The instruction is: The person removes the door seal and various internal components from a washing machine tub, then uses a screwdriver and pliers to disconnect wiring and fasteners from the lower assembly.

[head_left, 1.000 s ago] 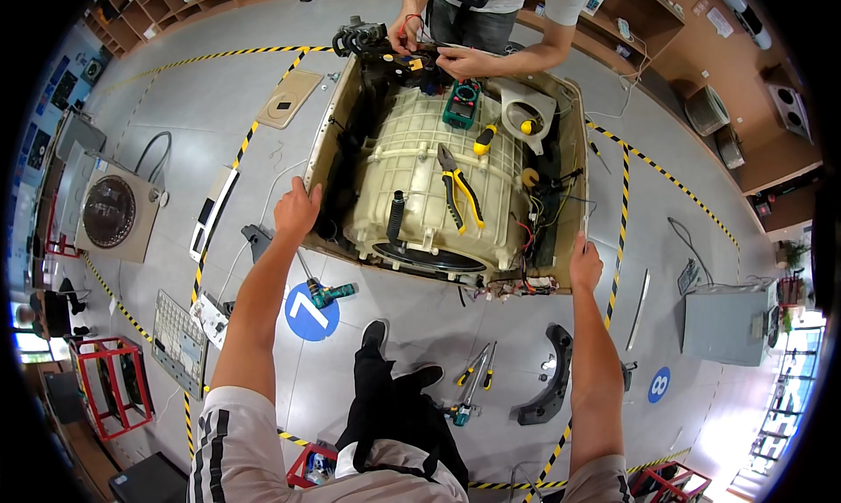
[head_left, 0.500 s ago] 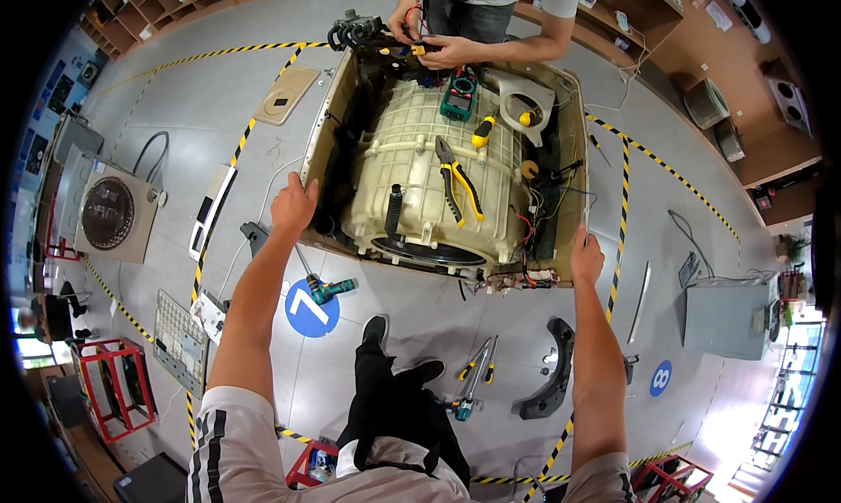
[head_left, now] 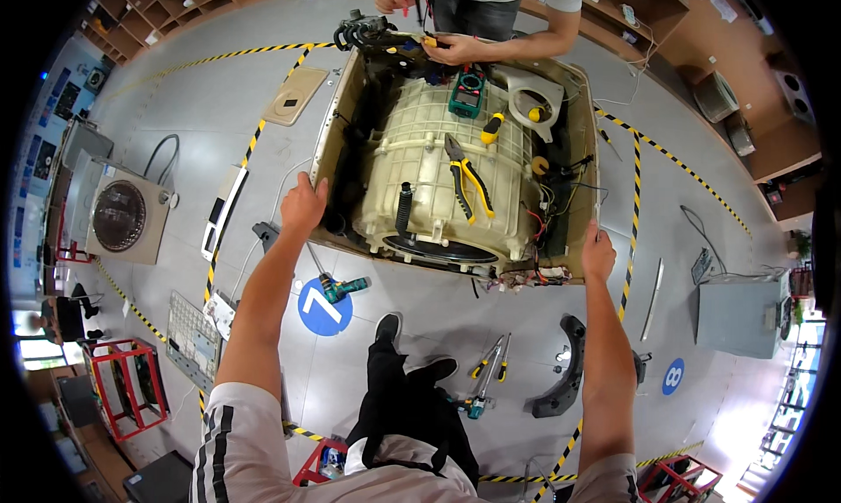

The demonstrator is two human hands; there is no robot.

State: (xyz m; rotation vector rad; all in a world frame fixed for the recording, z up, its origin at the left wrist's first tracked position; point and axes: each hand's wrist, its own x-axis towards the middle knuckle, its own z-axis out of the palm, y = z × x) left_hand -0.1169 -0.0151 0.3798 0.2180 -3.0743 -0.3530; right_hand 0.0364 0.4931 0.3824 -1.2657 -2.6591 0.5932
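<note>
My left hand (head_left: 304,203) grips the front left edge of an open beige appliance casing (head_left: 329,148); my right hand (head_left: 597,253) is closed on its right edge. Inside sits a large cream ribbed tub (head_left: 399,152), with yellow-handled pliers (head_left: 469,183), a yellow-black tool (head_left: 492,128) and a green meter (head_left: 467,94) lying on top. A pale ring-shaped bracket (head_left: 534,91) is at the back right. Wires (head_left: 543,214) run along the right side. A co-worker's hands (head_left: 451,49) are at the back, handling a small yellow part and a red lead.
A drill (head_left: 342,286), hand tools (head_left: 491,363) and a dark curved part (head_left: 565,376) lie on the floor near my feet. Loose panels (head_left: 188,323) lie left. A front-loading machine (head_left: 123,214) stands left, a grey cabinet (head_left: 736,315) right. Shelving (head_left: 745,152) lines the right wall.
My hands and the casing appear shifted slightly right and up in view, along with the floor. My grip is unchanged. The co-worker's upper hand has moved left and up with the red lead.
</note>
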